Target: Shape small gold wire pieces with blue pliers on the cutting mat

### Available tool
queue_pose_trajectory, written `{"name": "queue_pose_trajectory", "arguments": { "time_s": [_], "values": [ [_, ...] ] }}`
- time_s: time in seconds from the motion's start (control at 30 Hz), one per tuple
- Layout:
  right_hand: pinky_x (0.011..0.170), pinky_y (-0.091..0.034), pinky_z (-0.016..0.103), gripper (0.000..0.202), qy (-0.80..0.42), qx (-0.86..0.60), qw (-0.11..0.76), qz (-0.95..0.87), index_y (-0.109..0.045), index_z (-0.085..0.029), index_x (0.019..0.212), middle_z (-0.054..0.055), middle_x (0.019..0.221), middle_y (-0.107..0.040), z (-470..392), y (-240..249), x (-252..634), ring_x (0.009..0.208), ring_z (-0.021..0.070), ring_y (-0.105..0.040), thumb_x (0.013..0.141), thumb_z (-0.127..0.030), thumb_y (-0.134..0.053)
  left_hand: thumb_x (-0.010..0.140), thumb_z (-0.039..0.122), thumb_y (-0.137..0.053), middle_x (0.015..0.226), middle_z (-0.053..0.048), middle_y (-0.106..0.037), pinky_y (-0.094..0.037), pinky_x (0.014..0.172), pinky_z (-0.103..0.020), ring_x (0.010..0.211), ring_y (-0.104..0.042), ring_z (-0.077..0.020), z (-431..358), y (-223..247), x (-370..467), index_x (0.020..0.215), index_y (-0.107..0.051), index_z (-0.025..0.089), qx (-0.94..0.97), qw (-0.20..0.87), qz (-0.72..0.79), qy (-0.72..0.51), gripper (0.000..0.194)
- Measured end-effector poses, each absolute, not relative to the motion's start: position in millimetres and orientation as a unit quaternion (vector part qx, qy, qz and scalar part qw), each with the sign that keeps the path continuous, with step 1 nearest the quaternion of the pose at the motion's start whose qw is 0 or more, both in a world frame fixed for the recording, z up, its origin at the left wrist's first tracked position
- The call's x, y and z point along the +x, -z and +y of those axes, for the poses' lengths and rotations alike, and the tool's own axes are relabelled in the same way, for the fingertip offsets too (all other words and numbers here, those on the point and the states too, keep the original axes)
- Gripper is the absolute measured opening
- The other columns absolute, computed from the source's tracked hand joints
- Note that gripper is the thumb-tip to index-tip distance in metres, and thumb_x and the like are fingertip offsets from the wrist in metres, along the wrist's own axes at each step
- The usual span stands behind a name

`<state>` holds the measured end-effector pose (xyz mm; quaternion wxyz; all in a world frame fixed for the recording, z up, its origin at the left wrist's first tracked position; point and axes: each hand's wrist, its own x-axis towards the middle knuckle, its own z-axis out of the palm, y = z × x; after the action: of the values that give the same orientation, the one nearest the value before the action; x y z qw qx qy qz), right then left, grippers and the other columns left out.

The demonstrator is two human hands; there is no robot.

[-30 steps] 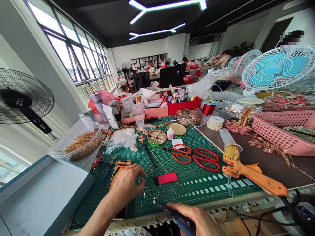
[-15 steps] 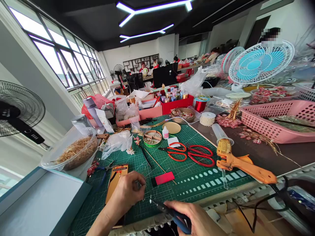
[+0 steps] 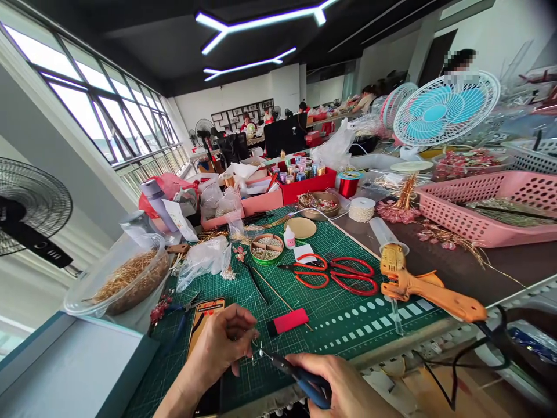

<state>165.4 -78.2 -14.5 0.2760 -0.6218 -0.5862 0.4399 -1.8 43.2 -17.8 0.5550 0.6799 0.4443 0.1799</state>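
Observation:
My left hand [image 3: 224, 342] is above the green cutting mat [image 3: 256, 380], over the right side of a phone [image 3: 196, 331]. Its thumb and fingers pinch thin wire with a tiny piece on it. Dark-blue-handled pliers [image 3: 311, 388] are held in my right hand [image 3: 342, 380], near the mat's front edge. The pliers' tips point left, at a small white bead [image 3: 261, 352] close beside my left fingertips. Whether the tips grip the bead or its wire is too small to tell. A red and black strip [image 3: 290, 321] lies behind the pliers.
Red-handled scissors [image 3: 352, 276], a divided bead tray [image 3: 267, 248] and a white bottle [image 3: 289, 237] lie farther back. An orange glue gun [image 3: 435, 290] rests at right. An open box [image 3: 65, 371] stands at left, near a bowl of golden stems [image 3: 126, 276].
The pliers and my right hand have moved slightly left, bringing the tips and bead close to my left fingers. My left fingers have shifted and spread a little. The camera view has also shifted.

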Motion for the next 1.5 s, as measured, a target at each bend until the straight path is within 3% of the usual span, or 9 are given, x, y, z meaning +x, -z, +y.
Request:
{"name": "queue_pose_trajectory", "arguments": {
  "time_s": [0.17, 0.33, 0.43, 0.5, 0.67, 0.93, 1.13, 1.27, 1.5],
  "values": [
    [0.054, -0.040, 0.019, 0.053, -0.422, -0.623, 0.288, -0.592, -0.067, -0.020, 0.103, 0.000, 0.074, -0.069, -78, 19, 166, 0.064, 0.0150, -0.058, 0.058, -0.004, -0.045, 0.074, 0.020, -0.058, 0.066, 0.003, -0.060, -0.039, 0.043, -0.014, 0.047, -0.045, -0.0048, 43, 10, -3, 0.091, -0.047, 0.018, 0.718, 0.529, 0.403, -0.205, 0.021],
    [0.062, -0.043, 0.021, 0.053, -0.436, -0.628, 0.282, -0.581, -0.066, -0.021, 0.107, 0.002, 0.084, -0.071, -81, 13, 166, 0.078, 0.0195, -0.061, 0.059, -0.006, -0.046, 0.080, 0.034, -0.052, 0.067, 0.004, -0.053, -0.039, 0.033, -0.016, 0.053, -0.051, -0.0110, 42, 5, 1, 0.090, -0.038, 0.022, 0.698, 0.580, 0.380, -0.176, 0.020],
    [0.063, -0.044, 0.023, 0.042, -0.440, -0.630, 0.277, -0.577, -0.069, -0.020, 0.098, 0.004, 0.085, -0.071, -82, 12, 166, 0.082, 0.0221, -0.062, 0.063, -0.010, -0.047, 0.083, 0.037, -0.047, 0.068, 0.005, -0.051, -0.030, 0.032, -0.014, 0.044, -0.046, -0.0066, 42, 2, 3, 0.090, -0.037, 0.023, 0.693, 0.598, 0.369, -0.163, 0.019],
    [0.062, -0.043, 0.022, 0.038, -0.444, -0.631, 0.283, -0.569, -0.070, -0.019, 0.094, 0.004, 0.086, -0.071, -83, 14, 165, 0.081, 0.0219, -0.062, 0.064, -0.011, -0.047, 0.085, 0.035, -0.047, 0.069, 0.005, -0.051, -0.031, 0.039, -0.016, 0.045, -0.042, -0.0046, 42, 2, 2, 0.092, -0.040, 0.022, 0.709, 0.580, 0.363, -0.168, 0.016],
    [0.059, -0.041, 0.019, 0.047, -0.466, -0.627, 0.322, -0.535, -0.068, -0.021, 0.101, -0.001, 0.082, -0.071, -84, 20, 163, 0.072, 0.0167, -0.060, 0.060, -0.009, -0.049, 0.082, 0.030, -0.051, 0.074, 0.001, -0.053, -0.039, 0.064, -0.023, 0.071, -0.050, -0.0124, 43, 2, -4, 0.093, -0.053, 0.019, 0.751, 0.520, 0.364, -0.178, 0.016],
    [0.055, -0.039, 0.020, 0.045, -0.462, -0.612, 0.305, -0.565, -0.069, -0.020, 0.098, 0.000, 0.077, -0.069, -78, 19, 160, 0.063, 0.0157, -0.058, 0.060, -0.010, -0.049, 0.067, 0.030, -0.069, 0.062, 0.002, -0.061, -0.037, 0.056, -0.020, 0.062, -0.052, -0.0117, 44, 5, -2, 0.083, -0.062, 0.016, 0.700, 0.527, 0.435, -0.208, 0.022],
    [0.061, -0.041, 0.019, 0.047, -0.480, -0.621, 0.319, -0.532, -0.068, -0.020, 0.101, -0.001, 0.086, -0.070, -79, 29, 158, 0.075, 0.0174, -0.061, 0.059, -0.009, -0.051, 0.066, 0.041, -0.068, 0.054, 0.003, -0.060, -0.025, 0.032, -0.015, 0.039, -0.039, -0.0066, 39, 1, 1, 0.094, -0.053, 0.016, 0.639, 0.565, 0.489, -0.182, 0.040],
    [0.060, -0.041, 0.019, 0.047, -0.487, -0.613, 0.318, -0.535, -0.068, -0.021, 0.101, -0.001, 0.087, -0.070, -79, 33, 158, 0.076, 0.0183, -0.061, 0.059, -0.009, -0.052, 0.066, 0.042, -0.067, 0.054, 0.001, -0.060, -0.030, 0.030, -0.015, 0.042, -0.047, -0.0098, 37, 0, 2, 0.090, -0.050, 0.016, 0.641, 0.557, 0.494, -0.189, 0.039],
    [0.066, -0.042, 0.021, 0.051, -0.488, -0.614, 0.325, -0.528, -0.065, -0.021, 0.108, 0.001, 0.093, -0.070, -82, 35, 158, 0.085, 0.0205, -0.061, 0.061, -0.008, -0.051, 0.066, 0.037, -0.067, 0.047, 0.005, -0.057, -0.027, 0.036, -0.016, 0.039, -0.043, -0.0074, 34, -6, 5, 0.093, -0.052, 0.015, 0.667, 0.503, 0.516, -0.189, 0.038]
  ]
}}
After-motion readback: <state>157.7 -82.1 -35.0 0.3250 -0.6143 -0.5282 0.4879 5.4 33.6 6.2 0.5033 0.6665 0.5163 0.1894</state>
